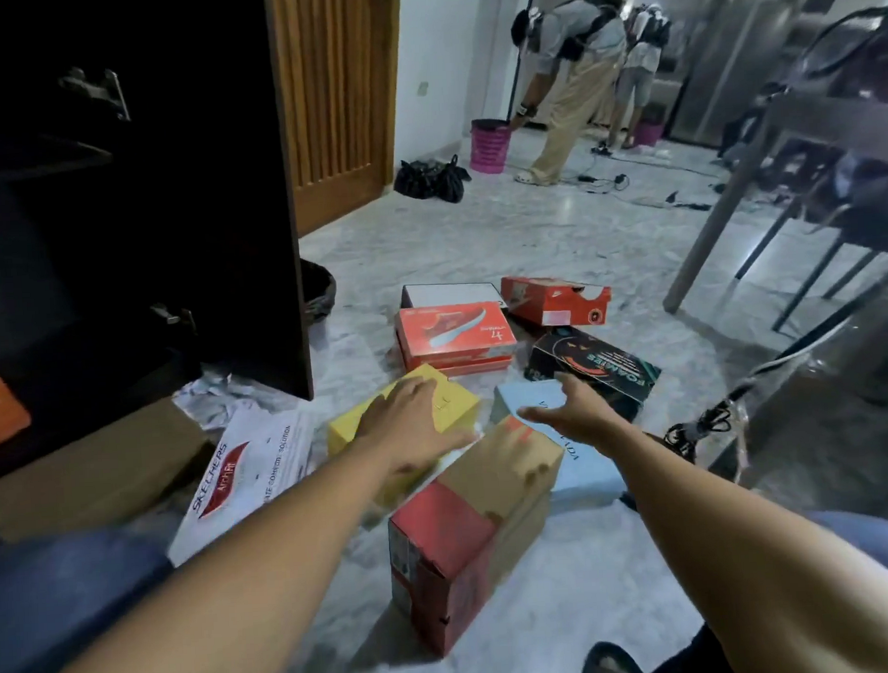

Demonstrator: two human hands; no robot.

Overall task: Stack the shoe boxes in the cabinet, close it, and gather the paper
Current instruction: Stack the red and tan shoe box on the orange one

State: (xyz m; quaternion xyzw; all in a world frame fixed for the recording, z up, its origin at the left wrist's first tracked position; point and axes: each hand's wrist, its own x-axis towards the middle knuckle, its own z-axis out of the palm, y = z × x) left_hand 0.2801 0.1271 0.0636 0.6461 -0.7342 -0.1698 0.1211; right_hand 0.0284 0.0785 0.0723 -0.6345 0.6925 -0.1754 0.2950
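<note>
Left hand (pixel 415 420) spread over yellow box (pixel 354 428), right hand (pixel 564 415) spread at 3 o'clock; a nudge could topple carton (pixel 458 557) at 6 o'clock

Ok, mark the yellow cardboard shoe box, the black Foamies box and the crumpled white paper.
Yellow cardboard shoe box (pixel 461 406): head view, lid.
Black Foamies box (pixel 593 365): head view, lid.
Crumpled white paper (pixel 209 396): head view, middle.

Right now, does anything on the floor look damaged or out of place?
Yes. The orange box at the back has a torn lid edge, the nearest box looks peeled from red to brown in patches, and crumpled paper lies by the cabinet door.
</note>
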